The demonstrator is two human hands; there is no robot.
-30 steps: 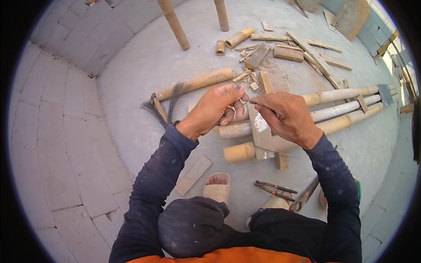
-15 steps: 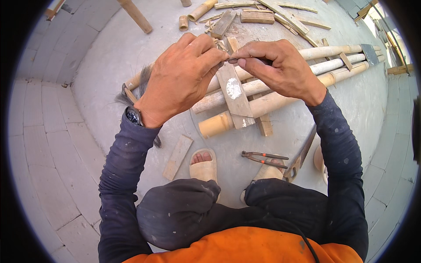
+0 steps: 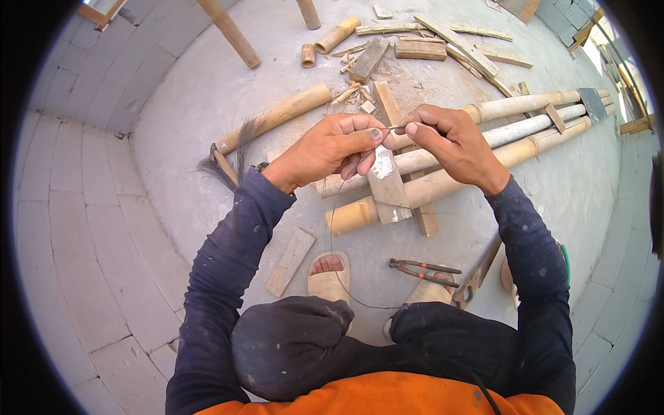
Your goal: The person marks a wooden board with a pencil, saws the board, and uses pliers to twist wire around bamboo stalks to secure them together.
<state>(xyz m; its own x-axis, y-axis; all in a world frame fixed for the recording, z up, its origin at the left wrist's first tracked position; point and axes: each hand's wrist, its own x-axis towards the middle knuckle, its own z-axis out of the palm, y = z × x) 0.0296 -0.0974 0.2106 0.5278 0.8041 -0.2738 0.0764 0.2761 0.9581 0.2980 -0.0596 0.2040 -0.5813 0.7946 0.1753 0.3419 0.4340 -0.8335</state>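
Over the bamboo poles, my left hand [image 3: 339,146] is closed in a pinch on a thin dark cord [image 3: 330,225]. My right hand [image 3: 449,144] pinches the same cord just beside it, so the fingertips of both hands almost meet. From my left hand the cord hangs down in a loose loop, curving past my sandalled foot. Beneath the hands, several bamboo poles [image 3: 429,187] lie side by side, with a flat board [image 3: 389,188] marked with white across their near ends. A tuft of dark fibres [image 3: 242,146] lies by a short bamboo piece [image 3: 290,114], left of my left wrist.
Orange-and-black pincers [image 3: 425,271] lie by my right foot, with a handsaw [image 3: 477,277] beside them. A small wooden board [image 3: 290,263] is near my left foot. Split wood and offcuts [image 3: 422,48] are scattered farther off. A pale block wall [image 3: 90,242] rises on the left.
My left hand has turned, showing its thumb and curled fingers, and moved slightly right and down. The hanging cord now shows clearly. The whole view has shifted a little.
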